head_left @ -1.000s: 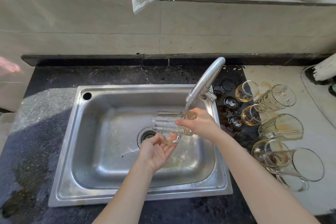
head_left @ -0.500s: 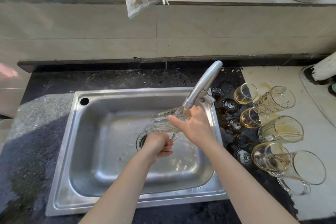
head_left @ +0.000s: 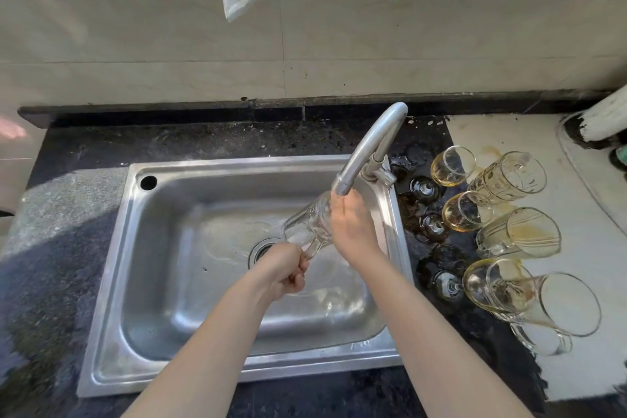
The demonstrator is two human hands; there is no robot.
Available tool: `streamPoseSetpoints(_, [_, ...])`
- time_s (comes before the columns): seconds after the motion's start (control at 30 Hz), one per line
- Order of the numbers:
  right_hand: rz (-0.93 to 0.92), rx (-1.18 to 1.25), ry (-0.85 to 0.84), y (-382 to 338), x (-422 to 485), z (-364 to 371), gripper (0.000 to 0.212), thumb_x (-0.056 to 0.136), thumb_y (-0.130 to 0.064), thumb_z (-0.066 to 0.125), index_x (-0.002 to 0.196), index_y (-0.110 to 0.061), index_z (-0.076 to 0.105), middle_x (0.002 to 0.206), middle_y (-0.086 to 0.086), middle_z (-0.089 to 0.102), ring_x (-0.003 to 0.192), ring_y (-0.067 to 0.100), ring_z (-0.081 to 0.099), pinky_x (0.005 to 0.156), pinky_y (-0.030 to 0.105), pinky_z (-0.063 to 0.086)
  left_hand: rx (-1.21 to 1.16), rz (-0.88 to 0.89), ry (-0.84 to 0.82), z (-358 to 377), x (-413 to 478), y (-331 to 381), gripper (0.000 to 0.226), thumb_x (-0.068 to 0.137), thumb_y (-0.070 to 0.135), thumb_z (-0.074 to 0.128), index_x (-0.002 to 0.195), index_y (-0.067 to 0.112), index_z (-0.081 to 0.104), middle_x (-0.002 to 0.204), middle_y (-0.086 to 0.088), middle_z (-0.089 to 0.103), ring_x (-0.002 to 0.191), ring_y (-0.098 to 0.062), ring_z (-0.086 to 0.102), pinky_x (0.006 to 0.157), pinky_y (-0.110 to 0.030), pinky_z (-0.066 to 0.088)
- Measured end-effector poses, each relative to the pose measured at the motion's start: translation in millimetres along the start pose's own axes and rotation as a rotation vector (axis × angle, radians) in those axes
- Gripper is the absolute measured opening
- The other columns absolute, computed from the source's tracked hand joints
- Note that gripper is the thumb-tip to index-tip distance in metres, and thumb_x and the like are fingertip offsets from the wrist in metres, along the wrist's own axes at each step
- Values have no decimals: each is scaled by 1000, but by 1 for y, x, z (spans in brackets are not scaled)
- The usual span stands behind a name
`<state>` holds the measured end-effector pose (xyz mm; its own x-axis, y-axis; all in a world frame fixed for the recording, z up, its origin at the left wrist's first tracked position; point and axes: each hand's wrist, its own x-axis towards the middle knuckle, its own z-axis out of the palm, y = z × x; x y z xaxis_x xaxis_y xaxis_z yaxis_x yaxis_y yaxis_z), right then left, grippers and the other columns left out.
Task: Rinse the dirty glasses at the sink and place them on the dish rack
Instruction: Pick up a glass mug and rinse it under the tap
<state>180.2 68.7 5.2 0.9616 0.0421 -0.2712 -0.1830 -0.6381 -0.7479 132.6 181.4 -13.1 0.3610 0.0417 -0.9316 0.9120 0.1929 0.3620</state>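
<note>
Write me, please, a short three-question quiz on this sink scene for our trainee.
1. True or false: the glass mug is held tilted under the faucet, over the sink.
2. Which hand grips the mug's handle? A) left hand B) right hand C) neither
3. Where do the stained glasses lie?

Key
1. True.
2. A; the right hand holds the mug's body near the spout.
3. On their sides on the counter, to the right of the sink.
</note>
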Motion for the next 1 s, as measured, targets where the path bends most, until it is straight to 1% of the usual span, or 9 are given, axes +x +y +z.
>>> streamPoseSetpoints(0.13, [-336,-207,-50,-3,-8,-1,37,103,-33,23,114,-15,54,101,5,53,91,20,45,79,35,33,-61,4,-50,-1,2,-5,33,96,5,34,67,13,46,45,2,39,32,-4,26,32,-11,25])
streamPoseSetpoints(0.33, [453,527,-74,-11,21,-9,30,101,-25,35,81,-14,54,78,1,53,75,19,53,65,30,43,109,176,0,-8,2,-2,19,94,2,38,80,13,43,56,-1,40,45,-9,28,34,-12,24])
streamPoseSetpoints(0.4, [451,445,-130,-16,16,-14,32,100,-30,37,78,-16,54,75,-2,54,72,19,55,61,29,39,166,236,52,-6,2,0,14,97,5,36,87,11,43,64,-5,42,50,-12,34,37,-15,26])
streamPoseSetpoints(0.53, [106,115,-209,-30,-7,-32,41,91,-41,53,58,-19,43,52,-13,47,62,18,51,63,35,39,350,428,186,-5,1,7,14,99,12,34,95,16,47,75,-2,51,52,-12,48,47,-23,33])
streamPoseSetpoints(0.67, [197,18,-403,-49,-2,-49,34,80,-54,63,92,-22,60,91,-4,61,82,19,60,75,40,57,414,527,183,-9,-3,7,19,97,10,33,88,20,45,74,1,50,58,-14,51,51,-26,37])
streamPoseSetpoints(0.8, [265,-107,-703,-64,4,-57,63,90,-60,50,140,-22,44,136,1,48,109,18,51,91,28,38,566,613,227,-12,-2,7,25,91,5,33,75,23,40,68,1,50,65,-24,52,60,-31,40])
streamPoseSetpoints(0.87, [278,-70,-634,-64,3,-56,66,96,-61,31,143,-16,41,143,9,44,123,21,44,94,28,30,615,632,269,-13,-2,9,22,91,5,34,77,20,42,69,1,49,70,-27,52,65,-35,42])
streamPoseSetpoints(0.93, [292,-145,-491,-59,1,-46,66,100,-56,17,136,-11,48,126,12,53,117,26,48,90,31,34,654,661,311,-13,-3,13,16,91,5,34,84,15,45,76,-1,51,79,-29,52,71,-36,43])
streamPoseSetpoints(1.0, [83,-433,-410,-52,-2,-30,50,104,-41,17,129,-11,48,109,11,51,109,31,52,86,35,37,657,649,313,-13,-4,16,15,93,5,34,88,12,47,84,-5,53,83,-29,51,74,-37,42])
